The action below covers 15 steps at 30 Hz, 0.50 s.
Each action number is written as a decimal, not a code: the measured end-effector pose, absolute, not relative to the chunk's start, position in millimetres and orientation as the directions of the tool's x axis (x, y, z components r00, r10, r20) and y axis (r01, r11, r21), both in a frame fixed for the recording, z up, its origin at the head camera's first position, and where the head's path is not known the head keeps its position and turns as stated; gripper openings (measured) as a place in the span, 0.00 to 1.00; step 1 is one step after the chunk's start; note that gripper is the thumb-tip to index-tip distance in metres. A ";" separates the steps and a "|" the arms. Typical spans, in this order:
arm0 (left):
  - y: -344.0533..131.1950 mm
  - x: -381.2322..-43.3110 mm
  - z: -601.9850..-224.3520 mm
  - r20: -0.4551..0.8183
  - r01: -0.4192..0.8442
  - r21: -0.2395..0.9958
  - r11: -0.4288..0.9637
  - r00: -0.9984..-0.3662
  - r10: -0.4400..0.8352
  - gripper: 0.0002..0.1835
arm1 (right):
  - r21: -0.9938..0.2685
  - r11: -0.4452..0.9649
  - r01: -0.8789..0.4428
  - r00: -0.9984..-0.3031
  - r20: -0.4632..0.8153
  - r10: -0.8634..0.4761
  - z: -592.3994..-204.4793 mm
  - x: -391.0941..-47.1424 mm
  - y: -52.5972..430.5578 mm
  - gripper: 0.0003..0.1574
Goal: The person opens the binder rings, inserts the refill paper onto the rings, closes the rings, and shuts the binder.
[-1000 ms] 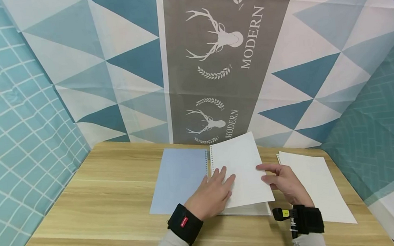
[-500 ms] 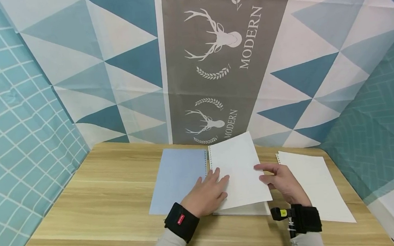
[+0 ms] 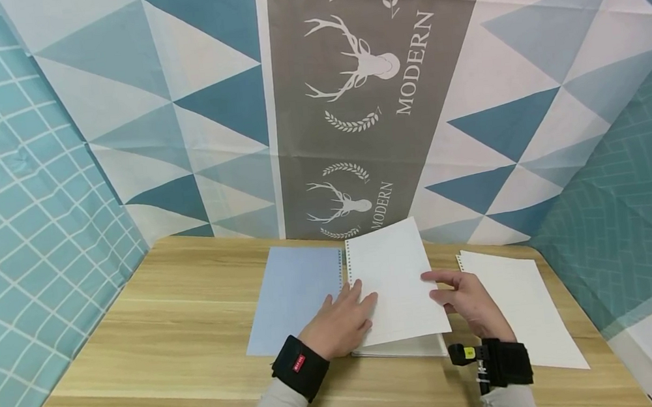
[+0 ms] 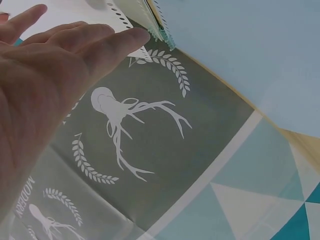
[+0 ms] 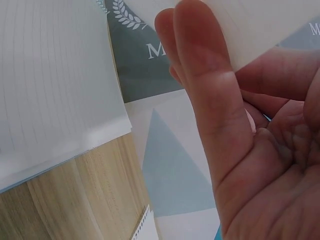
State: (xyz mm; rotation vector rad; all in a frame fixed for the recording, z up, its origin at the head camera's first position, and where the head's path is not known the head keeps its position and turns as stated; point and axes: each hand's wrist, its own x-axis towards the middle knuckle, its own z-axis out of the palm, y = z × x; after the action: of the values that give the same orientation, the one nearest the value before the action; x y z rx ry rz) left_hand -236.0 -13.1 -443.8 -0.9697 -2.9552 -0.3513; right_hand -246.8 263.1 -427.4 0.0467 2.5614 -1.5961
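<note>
A white loose-leaf sheet (image 3: 392, 256) with punched holes down its left edge lies tilted over an open binder notebook (image 3: 401, 348). The notebook's light-blue cover (image 3: 296, 291) is spread to the left. My left hand (image 3: 336, 327) rests on the lower left of the sheet, fingers extended near the holes; in the left wrist view the left hand (image 4: 55, 70) shows straight fingers over the holed edge. At the sheet's right edge my right hand (image 3: 472, 304) pinches it between thumb and fingers. The right wrist view shows the sheet's corner (image 5: 250, 30) in that pinch, above the lined page (image 5: 55, 90).
More white punched sheets (image 3: 518, 303) lie on the wooden table (image 3: 156, 338) right of the notebook, partly behind my right hand. A patterned cloth wall (image 3: 222, 108) rises along the table's back edge. Each wrist wears a black strap (image 3: 300, 367).
My left hand has slid slightly left on the sheet, closer to the holed edge. The right hand keeps its pinch, and the last half second shows almost no movement.
</note>
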 end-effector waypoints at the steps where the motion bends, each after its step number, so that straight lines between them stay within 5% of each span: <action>1: -13.2 -235.9 -444.1 0.079 0.587 0.207 0.783 -0.807 0.585 0.23 | -0.892 0.442 0.092 -0.992 -0.121 -0.038 -427.4 -246.8 262.9 0.25; 15: -16.1 -237.2 -449.7 0.045 0.575 0.230 0.786 -0.813 0.581 0.23 | -0.889 0.449 0.087 -0.993 -0.115 -0.036 -430.8 -248.2 263.4 0.25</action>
State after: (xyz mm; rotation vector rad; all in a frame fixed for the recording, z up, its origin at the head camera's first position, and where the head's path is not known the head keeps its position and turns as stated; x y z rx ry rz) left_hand -237.2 -16.1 -449.7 -0.9695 -2.9949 -0.3711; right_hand -248.2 263.4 -430.8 0.0453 2.5721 -1.5896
